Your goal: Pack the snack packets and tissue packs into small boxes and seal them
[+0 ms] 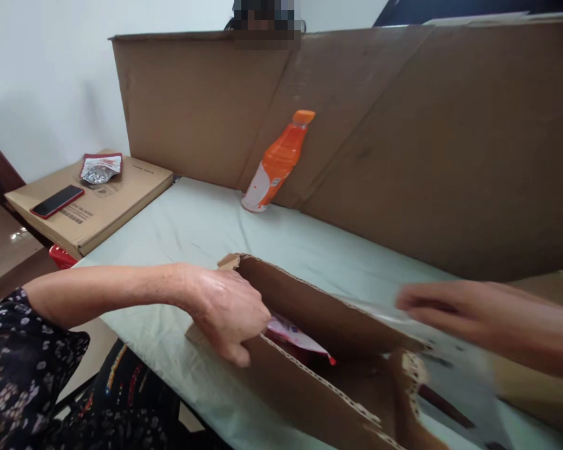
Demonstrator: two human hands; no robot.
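An open cardboard box [328,400] stands at the front of the table, its cut rims rough and corrugated. My left hand [229,315] lies over its left end, closed on the near wall, with the thumb outside and the fingers curled in over the rim. Inside, right beside those fingers, is a pink and white packet [298,337] with a small red tip; part of it is hidden. Past the box's right end my right hand [431,306] is smeared by motion above a clear plastic bag [460,375]. Whether that hand holds anything is not visible.
An orange drink bottle [279,162] stands near a tall cardboard panel [380,144]. At the left, a flat carton [136,181] carries a phone [57,201] and a silver-and-red pouch [101,169]. Pale cloth covers the table [192,219]. Behind the panel is a person [265,19].
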